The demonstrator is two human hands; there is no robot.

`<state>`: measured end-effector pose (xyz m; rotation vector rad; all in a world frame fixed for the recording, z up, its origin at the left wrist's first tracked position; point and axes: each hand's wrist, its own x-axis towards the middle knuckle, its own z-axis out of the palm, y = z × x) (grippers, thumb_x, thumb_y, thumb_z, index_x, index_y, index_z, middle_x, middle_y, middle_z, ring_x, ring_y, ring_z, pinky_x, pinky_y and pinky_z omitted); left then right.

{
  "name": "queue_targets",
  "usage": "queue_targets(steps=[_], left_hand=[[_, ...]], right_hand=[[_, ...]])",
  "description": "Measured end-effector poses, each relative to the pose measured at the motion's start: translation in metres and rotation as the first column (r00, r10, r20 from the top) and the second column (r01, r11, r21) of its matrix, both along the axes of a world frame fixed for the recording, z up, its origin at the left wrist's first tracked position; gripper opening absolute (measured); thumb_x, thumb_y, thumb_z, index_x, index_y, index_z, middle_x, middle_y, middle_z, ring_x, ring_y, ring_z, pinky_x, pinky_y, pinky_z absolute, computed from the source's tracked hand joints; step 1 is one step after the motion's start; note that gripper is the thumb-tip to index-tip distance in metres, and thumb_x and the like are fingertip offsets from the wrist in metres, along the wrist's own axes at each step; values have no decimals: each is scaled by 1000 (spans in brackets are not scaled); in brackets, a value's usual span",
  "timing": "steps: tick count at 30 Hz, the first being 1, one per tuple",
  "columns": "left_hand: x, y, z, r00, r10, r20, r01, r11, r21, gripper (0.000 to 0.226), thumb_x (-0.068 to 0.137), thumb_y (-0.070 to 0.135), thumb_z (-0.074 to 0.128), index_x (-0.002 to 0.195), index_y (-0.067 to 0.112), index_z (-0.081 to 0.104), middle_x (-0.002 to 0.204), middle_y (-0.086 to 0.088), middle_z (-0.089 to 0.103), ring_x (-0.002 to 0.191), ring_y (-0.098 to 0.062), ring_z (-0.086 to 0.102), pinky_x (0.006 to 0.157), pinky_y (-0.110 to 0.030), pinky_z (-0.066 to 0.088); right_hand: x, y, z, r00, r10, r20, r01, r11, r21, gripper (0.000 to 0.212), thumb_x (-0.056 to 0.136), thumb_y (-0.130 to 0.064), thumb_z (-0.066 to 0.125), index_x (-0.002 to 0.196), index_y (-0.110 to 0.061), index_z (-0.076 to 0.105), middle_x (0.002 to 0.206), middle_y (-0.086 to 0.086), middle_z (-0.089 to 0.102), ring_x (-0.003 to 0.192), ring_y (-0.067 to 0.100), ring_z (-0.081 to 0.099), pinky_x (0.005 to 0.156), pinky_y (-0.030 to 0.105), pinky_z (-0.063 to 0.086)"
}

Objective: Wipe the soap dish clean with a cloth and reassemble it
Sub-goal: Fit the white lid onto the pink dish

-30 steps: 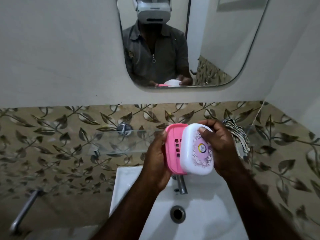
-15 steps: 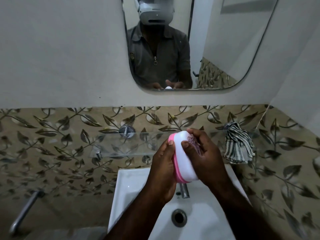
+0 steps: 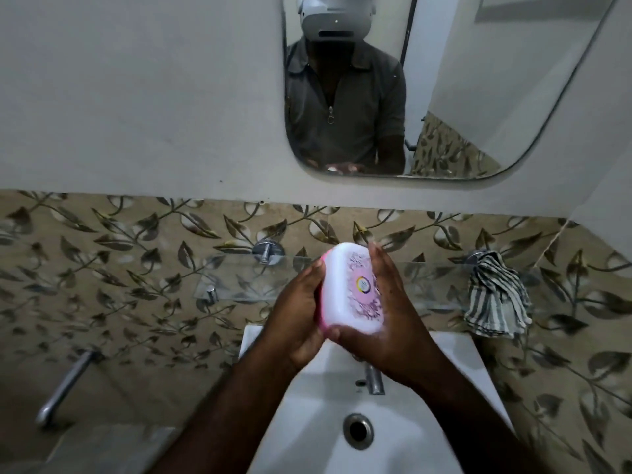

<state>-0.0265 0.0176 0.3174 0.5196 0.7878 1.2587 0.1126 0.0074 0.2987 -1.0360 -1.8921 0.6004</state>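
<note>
The soap dish (image 3: 347, 289) is closed: its white lid with a floral print and round sticker covers the pink base, of which only a thin rim shows along the left and bottom. I hold it tilted above the basin, between both palms. My left hand (image 3: 297, 313) cups the pink side, fingers curled round it. From the right, my right hand (image 3: 386, 313) wraps the lid, thumb under the bottom corner. A striped cloth (image 3: 497, 295) lies bunched on the right end of the glass shelf, apart from both hands.
A glass shelf (image 3: 239, 285) runs along the tiled wall behind the dish. The white basin (image 3: 461, 364) with its tap (image 3: 374, 378) and drain (image 3: 358, 431) lies below my hands. A mirror (image 3: 478, 80) hangs above. A metal pipe (image 3: 65, 384) sticks out at lower left.
One second ago the white lid and pink base were apart, side by side. They came together, and both hands now hold the closed dish lower, with the lid's face turned toward me.
</note>
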Motion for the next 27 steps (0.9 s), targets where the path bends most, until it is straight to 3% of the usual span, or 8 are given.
queue_targets(steps=[4, 7, 9, 11, 12, 17, 22, 27], left_hand=[[-28, 11, -9, 999, 3, 39, 0, 997, -79, 42, 91, 26, 57, 126, 1, 60, 124, -23, 65, 115, -35, 62, 100, -51, 48], [-43, 7, -19, 951, 161, -264, -157, 987, 36, 27, 92, 17, 54, 118, 18, 62, 100, -13, 73, 82, -25, 70, 73, -38, 57], [-56, 3, -28, 680, 351, -644, -265, 936, 230, 26, 87, 21, 58, 110, 32, 67, 93, -7, 73, 73, -18, 68, 69, -30, 56], [-66, -2, -35, 391, 432, -813, -213, 902, 377, 22, 89, 27, 63, 108, 29, 72, 99, -3, 67, 72, -8, 66, 70, -16, 49], [-69, -4, -37, 330, 433, -839, -191, 901, 390, 23, 89, 28, 65, 110, 27, 72, 99, -1, 64, 71, -3, 64, 67, -9, 45], [-80, -4, -44, 364, 414, -835, -199, 910, 364, 30, 84, 28, 72, 114, 25, 69, 97, 1, 66, 67, 0, 63, 61, -8, 43], [-83, -2, -49, 381, 446, -810, -253, 893, 372, 28, 85, 28, 72, 112, 25, 69, 100, 1, 66, 69, -16, 65, 67, -27, 52], [-82, 1, -57, 401, 461, -792, -270, 885, 379, 33, 80, 37, 68, 112, 27, 69, 101, 3, 65, 75, -14, 66, 69, -40, 58]], right_hand=[[-16, 17, -7, 995, 65, 80, -67, 997, 30, 100, 60, -46, 85, 142, -19, 36, 156, 4, 23, 141, 8, 29, 105, 9, 29], [-33, 36, -12, 993, 26, 111, -23, 999, -32, 96, 55, -50, 84, 136, -23, 41, 152, -1, 29, 129, 5, 42, 98, 6, 34], [-43, 48, -12, 990, 4, 141, 4, 999, -54, 93, 54, -49, 86, 131, -24, 41, 143, -5, 39, 120, 6, 49, 91, 8, 38], [-51, 57, -10, 987, -4, 163, 15, 998, -67, 88, 53, -54, 86, 124, -26, 42, 123, -11, 49, 106, 5, 54, 81, 9, 41], [-55, 59, -9, 986, -4, 169, 15, 998, -67, 87, 52, -59, 83, 122, -26, 43, 116, -14, 49, 100, 3, 53, 76, 8, 40], [-74, 68, -20, 981, 20, 195, -23, 1000, 15, 82, 60, -53, 84, 123, -13, 48, 123, -7, 45, 99, 4, 51, 77, 13, 41], [-82, 73, -32, 958, -73, 277, 35, 990, 138, 82, 65, -61, 78, 125, -15, 46, 134, 5, 51, 118, 23, 53, 96, 43, 46], [-81, 73, -36, 948, -92, 304, 51, 989, 141, 88, 66, -59, 78, 131, -10, 45, 148, 13, 41, 126, 23, 45, 102, 41, 43]])
